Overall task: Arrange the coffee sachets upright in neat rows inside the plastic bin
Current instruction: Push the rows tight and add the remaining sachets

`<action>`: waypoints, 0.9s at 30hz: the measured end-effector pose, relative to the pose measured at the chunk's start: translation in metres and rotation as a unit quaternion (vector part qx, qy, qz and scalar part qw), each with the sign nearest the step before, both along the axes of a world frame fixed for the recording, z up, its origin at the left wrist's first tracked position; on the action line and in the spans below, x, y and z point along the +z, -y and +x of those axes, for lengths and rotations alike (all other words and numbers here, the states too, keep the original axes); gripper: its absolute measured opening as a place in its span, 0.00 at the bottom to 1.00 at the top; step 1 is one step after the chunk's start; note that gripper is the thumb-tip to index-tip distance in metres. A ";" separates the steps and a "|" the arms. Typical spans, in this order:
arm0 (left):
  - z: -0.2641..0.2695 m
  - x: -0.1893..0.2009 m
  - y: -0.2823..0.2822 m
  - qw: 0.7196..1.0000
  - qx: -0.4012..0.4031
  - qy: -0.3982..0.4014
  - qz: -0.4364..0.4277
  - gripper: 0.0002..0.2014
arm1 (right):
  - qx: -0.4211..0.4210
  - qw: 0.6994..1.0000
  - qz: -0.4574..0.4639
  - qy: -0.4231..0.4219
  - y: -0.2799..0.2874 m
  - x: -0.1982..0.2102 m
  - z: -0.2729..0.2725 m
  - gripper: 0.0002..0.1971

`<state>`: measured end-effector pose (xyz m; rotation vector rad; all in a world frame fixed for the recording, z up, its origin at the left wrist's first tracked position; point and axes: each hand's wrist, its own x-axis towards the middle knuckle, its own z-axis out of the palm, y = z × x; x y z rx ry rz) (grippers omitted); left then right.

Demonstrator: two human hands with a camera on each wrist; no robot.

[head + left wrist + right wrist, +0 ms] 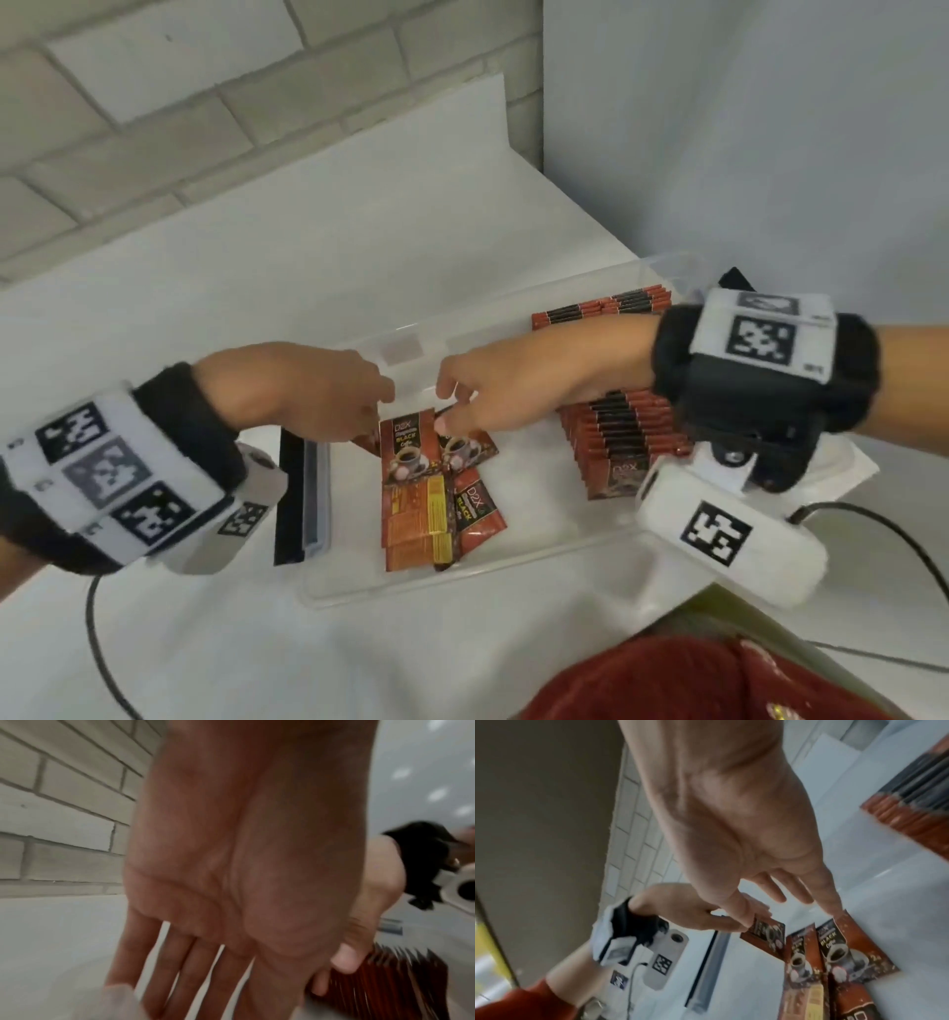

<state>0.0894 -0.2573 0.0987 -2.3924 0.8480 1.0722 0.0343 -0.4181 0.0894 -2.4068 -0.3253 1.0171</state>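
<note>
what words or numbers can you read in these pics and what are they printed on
"D2X" and "BLACK" with "Coffee" under it: flat sachet in the bin, head view.
"D2X" and "BLACK": lower sachet.
"BLACK": sachet, right wrist view; a "2" near its corner, the rest blurred.
Yellow panel on the back-up sachet: too small to read.
Wrist bands: square code markers only, no words.

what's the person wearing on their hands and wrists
Both hands are bare: left hand, right hand. Each wrist carries a black strap with a white block printed with black-and-white square markers: left wrist band, right wrist band. A rounded white camera unit with its own marker hangs below the right wrist, with a black cable trailing nearby. A red sleeve covers the left forearm.
</note>
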 end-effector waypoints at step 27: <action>0.014 -0.028 0.014 0.986 -0.067 -0.151 -0.026 0.11 | -0.019 0.975 -0.029 -0.218 -0.050 -0.050 0.004 0.23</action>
